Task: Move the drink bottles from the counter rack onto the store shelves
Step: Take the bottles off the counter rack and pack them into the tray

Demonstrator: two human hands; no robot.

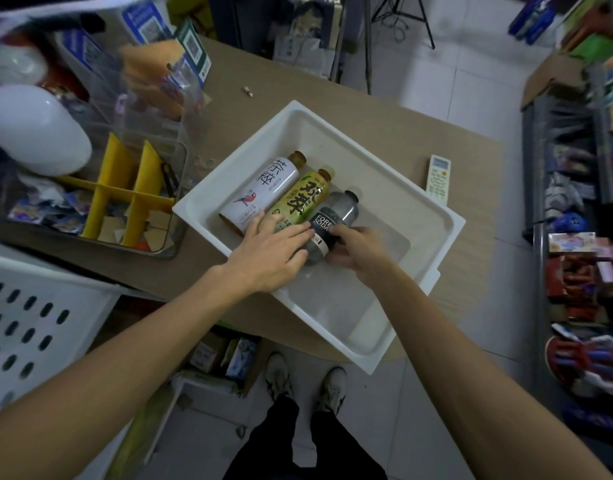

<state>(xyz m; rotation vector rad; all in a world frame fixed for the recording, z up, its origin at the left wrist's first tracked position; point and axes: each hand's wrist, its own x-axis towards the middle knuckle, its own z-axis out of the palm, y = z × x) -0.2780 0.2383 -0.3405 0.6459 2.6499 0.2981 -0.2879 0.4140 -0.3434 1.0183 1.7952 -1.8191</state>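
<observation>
1. Evidently nothing shelved yet: white bottle (263,188), yellow bottle (298,199), soda bottle (336,216) lie in the rack (433,216) on the tabletop (384,133).
2. Right hand (360,251) grasps soda bottle; left hand (267,258) fingers lie released across yellow bottle.

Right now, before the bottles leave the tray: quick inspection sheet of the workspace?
Surface: tan counter.
Job's things: white tray holds three bottles lying side by side: white tea bottle, yellow-green bottle, grey soda bottle.
Clutter: remote control beside the tray; clear organiser with yellow dividers.
Hands: left hand rests on the yellow-green bottle; right hand grips the grey soda bottle.
Cables: cable on the floor by the tripod.
Surroundings: stocked store shelves at right; white perforated basket at left.
</observation>
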